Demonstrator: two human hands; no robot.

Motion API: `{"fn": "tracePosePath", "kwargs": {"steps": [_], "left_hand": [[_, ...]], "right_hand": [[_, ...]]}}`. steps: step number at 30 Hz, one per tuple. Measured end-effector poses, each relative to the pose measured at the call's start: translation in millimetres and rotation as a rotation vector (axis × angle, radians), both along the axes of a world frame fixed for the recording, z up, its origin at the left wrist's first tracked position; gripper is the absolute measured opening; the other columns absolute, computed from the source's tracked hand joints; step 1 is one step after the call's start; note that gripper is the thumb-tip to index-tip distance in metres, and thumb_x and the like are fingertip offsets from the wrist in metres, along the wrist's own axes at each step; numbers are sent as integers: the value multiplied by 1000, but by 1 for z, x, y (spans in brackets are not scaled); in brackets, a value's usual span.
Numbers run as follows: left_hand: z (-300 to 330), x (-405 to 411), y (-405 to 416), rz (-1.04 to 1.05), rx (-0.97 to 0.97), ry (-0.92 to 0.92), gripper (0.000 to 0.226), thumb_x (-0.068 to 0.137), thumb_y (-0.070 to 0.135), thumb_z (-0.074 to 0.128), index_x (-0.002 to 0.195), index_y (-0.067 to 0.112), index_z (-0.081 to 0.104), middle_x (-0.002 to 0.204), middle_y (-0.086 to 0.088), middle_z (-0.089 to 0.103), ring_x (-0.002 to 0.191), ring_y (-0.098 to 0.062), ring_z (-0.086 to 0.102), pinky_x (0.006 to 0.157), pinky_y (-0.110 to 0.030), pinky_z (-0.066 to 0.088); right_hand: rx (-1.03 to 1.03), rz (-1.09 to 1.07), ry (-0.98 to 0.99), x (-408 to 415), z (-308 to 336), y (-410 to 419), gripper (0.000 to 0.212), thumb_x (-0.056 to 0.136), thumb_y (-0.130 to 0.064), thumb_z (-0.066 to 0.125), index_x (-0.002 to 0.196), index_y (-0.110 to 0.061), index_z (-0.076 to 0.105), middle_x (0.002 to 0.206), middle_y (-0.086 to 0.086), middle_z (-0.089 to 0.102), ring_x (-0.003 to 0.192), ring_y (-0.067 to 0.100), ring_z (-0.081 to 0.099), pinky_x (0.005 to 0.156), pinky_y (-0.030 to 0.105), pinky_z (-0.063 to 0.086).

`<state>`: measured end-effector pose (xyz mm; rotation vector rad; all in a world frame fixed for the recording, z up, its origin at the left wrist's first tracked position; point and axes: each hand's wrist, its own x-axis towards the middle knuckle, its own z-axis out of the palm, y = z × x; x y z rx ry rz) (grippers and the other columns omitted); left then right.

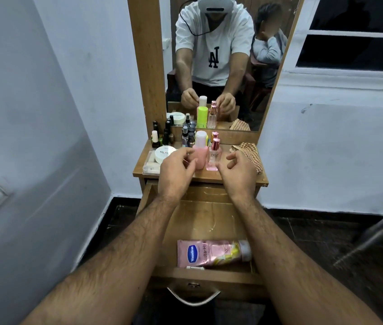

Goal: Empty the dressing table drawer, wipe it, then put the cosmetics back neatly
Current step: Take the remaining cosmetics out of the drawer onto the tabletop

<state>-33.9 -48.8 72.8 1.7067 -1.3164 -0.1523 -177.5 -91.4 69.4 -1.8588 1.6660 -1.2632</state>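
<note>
A: So, hands status?
B: Both at frame centre, over the counter edge. Left hand has loosely curled fingers just beside the pink bottle; contact unclear, no visible grip. Right hand relaxed, part open, holding nothing, just right of the clear perfume bottle.
A: Drawer?
B: Drawer pulled out, lower centre. Inside: pink Vaseline tube lying on its side near the front wall, a small white item just below it, too hidden to identify.
A: Rest of the cosmetics?
B: On the counter, centre left: white round jar, dark small bottles behind it. Checked cloth at the counter's right. Mirror above, upper centre.
</note>
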Motion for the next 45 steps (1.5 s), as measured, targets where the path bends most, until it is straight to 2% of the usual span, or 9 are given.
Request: {"fn": "tracePosePath", "kwargs": {"steps": [4,7,13,19,24,30,35,39,45], "left_hand": [[-21,-12,27,-123,57,-6,19,92,27,67,110,23,69,90,10,68,82,-5,63,73,-23,53],[-40,-11,43,-256,249,-18,16,91,31,67,106,26,70,89,12,68,81,-3,63,75,-27,55],[-69,-2,66,-292,649,-62,13,89,32,70,99,24,69,96,8,68,89,-7,63,76,-24,53],[-85,1,77,-203,871,-43,14,86,29,72,97,24,65,102,4,67,94,-12,63,86,-33,56],[-86,-2,81,-201,1017,57,21,81,25,78,90,22,59,100,-2,68,94,-19,67,89,-39,56],[-80,3,83,-208,978,217,36,83,21,77,113,17,58,108,-5,68,94,-19,67,88,-39,57],[-69,2,81,-159,678,464,16,88,23,73,99,15,63,95,-4,74,72,-7,67,51,-19,48],[-52,-2,72,-118,438,667,28,90,31,70,110,13,61,94,-4,74,72,-11,67,56,-24,50],[-35,-37,63,-313,381,831,20,93,18,67,110,9,62,93,-7,73,70,-12,68,53,-23,52]], "right_hand": [[-38,76,17,-16,-9,24,16,85,-27,75,79,-19,63,74,-5,62,67,10,56,57,22,41],[142,241,144,-29,-22,37,14,85,-29,75,78,-23,65,76,-10,63,72,6,59,65,25,50],[577,478,482,-44,-37,57,9,85,-22,75,89,-25,67,90,-8,67,85,7,63,80,31,56],[729,568,738,-41,-56,69,40,82,-27,77,119,-23,63,114,-3,65,102,16,60,93,36,52],[819,668,779,-44,-57,72,35,81,-31,78,113,-18,69,107,-1,70,96,17,63,82,31,50],[833,673,658,-52,-57,77,29,81,-25,79,107,-17,69,103,-3,72,94,15,65,77,27,50],[728,594,468,-57,-45,74,25,82,-25,79,101,-22,64,95,-6,67,86,10,64,72,25,49],[621,499,226,-62,-30,63,30,78,-29,82,96,-19,60,99,-1,69,90,16,68,80,36,58],[455,272,-162,-63,-17,52,25,77,-35,82,86,-20,64,92,4,73,83,22,72,77,44,60]]}}
